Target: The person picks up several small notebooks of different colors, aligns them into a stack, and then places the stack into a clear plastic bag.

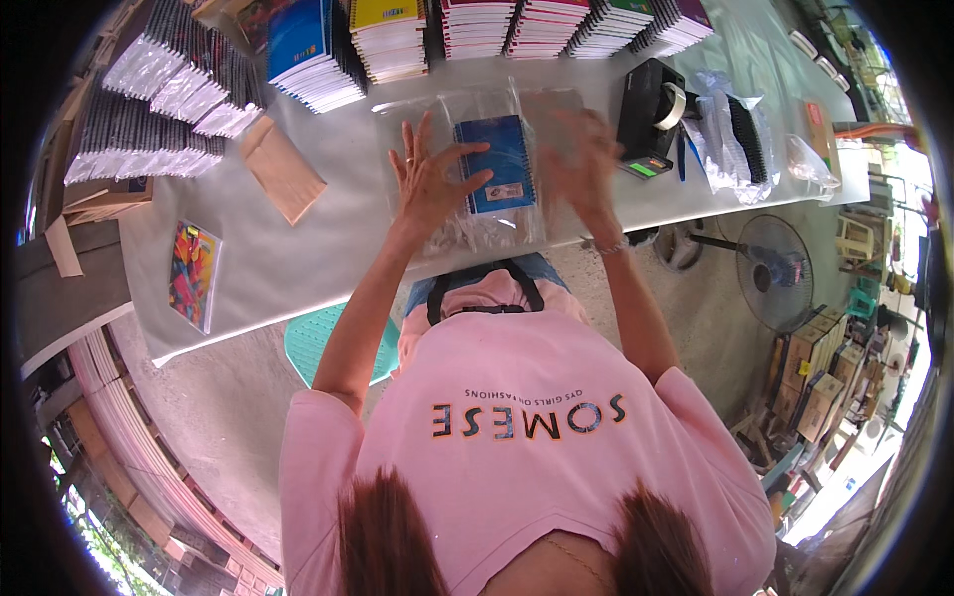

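A small blue spiral notebook lies on clear plastic sleeves in front of me, its coil along the right side and a pale label near its lower edge. My left hand is at the notebook's left side, fingers spread, with two fingertips over its cover. Just right of the coil, my right hand is smeared by motion, so its fingers cannot be read. Beyond that hand stands a black tape dispenser with a roll of tape.
Stacked spiral notebooks line the table's far side, and plastic-wrapped stacks fill the far left. A brown envelope and a colourful notebook lie on the left. Bubble wrap sits right; a fan stands beyond the table's edge.
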Demonstrator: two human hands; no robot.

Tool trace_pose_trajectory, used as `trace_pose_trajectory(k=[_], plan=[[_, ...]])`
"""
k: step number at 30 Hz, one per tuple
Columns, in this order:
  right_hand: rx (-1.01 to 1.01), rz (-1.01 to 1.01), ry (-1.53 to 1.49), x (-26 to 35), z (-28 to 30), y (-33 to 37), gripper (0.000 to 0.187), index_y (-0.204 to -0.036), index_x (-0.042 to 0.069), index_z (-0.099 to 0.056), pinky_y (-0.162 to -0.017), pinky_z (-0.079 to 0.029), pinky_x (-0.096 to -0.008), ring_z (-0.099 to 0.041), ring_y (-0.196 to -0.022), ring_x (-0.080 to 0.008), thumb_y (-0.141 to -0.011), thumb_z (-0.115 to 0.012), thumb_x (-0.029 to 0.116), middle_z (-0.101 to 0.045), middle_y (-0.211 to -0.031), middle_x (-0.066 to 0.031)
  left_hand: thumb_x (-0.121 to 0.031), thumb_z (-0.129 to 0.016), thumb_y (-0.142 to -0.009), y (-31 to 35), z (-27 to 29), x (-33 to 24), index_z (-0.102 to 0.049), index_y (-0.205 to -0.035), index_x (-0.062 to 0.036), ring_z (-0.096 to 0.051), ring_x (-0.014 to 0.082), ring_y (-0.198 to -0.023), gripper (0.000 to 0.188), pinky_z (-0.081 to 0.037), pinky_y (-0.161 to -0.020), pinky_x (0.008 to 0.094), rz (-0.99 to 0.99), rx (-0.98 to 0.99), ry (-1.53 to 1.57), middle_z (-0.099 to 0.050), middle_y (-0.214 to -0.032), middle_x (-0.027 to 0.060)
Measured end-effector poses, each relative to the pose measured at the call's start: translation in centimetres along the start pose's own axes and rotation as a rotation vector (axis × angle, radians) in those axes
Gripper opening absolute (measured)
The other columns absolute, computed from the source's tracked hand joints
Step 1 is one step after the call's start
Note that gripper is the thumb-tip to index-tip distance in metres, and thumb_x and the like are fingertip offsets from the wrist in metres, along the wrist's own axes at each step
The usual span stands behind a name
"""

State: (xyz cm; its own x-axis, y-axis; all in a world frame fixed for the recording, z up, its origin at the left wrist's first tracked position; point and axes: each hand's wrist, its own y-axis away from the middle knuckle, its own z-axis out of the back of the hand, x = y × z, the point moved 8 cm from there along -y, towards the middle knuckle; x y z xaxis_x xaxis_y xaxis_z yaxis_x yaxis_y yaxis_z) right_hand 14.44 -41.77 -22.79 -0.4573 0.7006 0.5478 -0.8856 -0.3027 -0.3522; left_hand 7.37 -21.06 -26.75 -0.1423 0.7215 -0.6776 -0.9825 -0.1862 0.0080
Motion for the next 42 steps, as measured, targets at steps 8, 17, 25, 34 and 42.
trace_pose_trajectory(k=[8,17,25,34,42], plan=[[-0.300,-0.895,-0.627,-19.2,7.8,4.9,0.037,-0.104,-0.003,-0.066,-0.053,-0.048,-0.0253,-0.058,-0.064,-0.0108,-0.086,-0.073,0.029,-0.067,-0.088,-0.0084,-0.049,-0.076,-0.073,-0.2,-1.0,0.2,-0.065,-0.118,-0.0407,-0.005,0.0408,-0.145,0.047,-0.007,-0.110,0.0671,-0.016,-0.006,-0.024,-0.016,-0.157,0.0111],[-0.406,-0.821,-0.831,-17.8,7.2,4.2,0.026,-0.098,-0.003,-0.063,-0.059,-0.052,-0.0221,-0.063,-0.069,-0.0126,-0.089,-0.070,0.020,-0.066,-0.088,-0.0067,-0.051,-0.076,-0.073,0.0,-1.0,0.6,-0.064,-0.118,-0.0414,-0.005,0.0420,-0.145,0.048,-0.007,-0.108,0.0705,-0.004,-0.005,-0.007,-0.016,-0.157,0.0127],[-0.359,-0.828,-1.095,-16.8,4.8,10.1,0.023,-0.100,-0.004,-0.053,-0.067,-0.057,-0.0294,-0.068,-0.078,-0.0240,-0.095,-0.061,0.017,-0.061,-0.084,-0.0105,-0.051,-0.076,-0.072,0.1,-0.9,0.8,-0.065,-0.118,-0.0415,-0.001,0.0404,-0.146,0.048,-0.004,-0.108,0.0700,0.006,-0.002,0.036,-0.015,-0.157,0.0137],[0.218,-0.662,-0.748,-7.2,1.0,5.2,0.024,-0.106,0.000,-0.058,-0.056,-0.052,-0.0247,-0.059,-0.064,-0.0110,-0.092,-0.064,0.019,-0.061,-0.083,-0.0048,-0.053,-0.077,-0.070,-0.2,-0.8,0.9,-0.065,-0.117,-0.0409,-0.001,0.0413,-0.145,0.050,-0.003,-0.108,0.0705,0.021,0.019,0.014,-0.013,-0.157,0.0143],[0.657,-0.059,-0.377,4.3,-6.3,-2.3,0.017,-0.086,-0.002,-0.065,-0.051,-0.045,-0.0237,-0.058,-0.062,-0.0085,-0.084,-0.070,0.013,-0.065,-0.073,-0.0056,-0.053,-0.077,-0.070,-0.5,-0.5,0.9,-0.065,-0.117,-0.0395,-0.001,0.0406,-0.146,0.051,-0.004,-0.110,0.0684,0.021,0.033,0.021,-0.013,-0.158,0.0139]])
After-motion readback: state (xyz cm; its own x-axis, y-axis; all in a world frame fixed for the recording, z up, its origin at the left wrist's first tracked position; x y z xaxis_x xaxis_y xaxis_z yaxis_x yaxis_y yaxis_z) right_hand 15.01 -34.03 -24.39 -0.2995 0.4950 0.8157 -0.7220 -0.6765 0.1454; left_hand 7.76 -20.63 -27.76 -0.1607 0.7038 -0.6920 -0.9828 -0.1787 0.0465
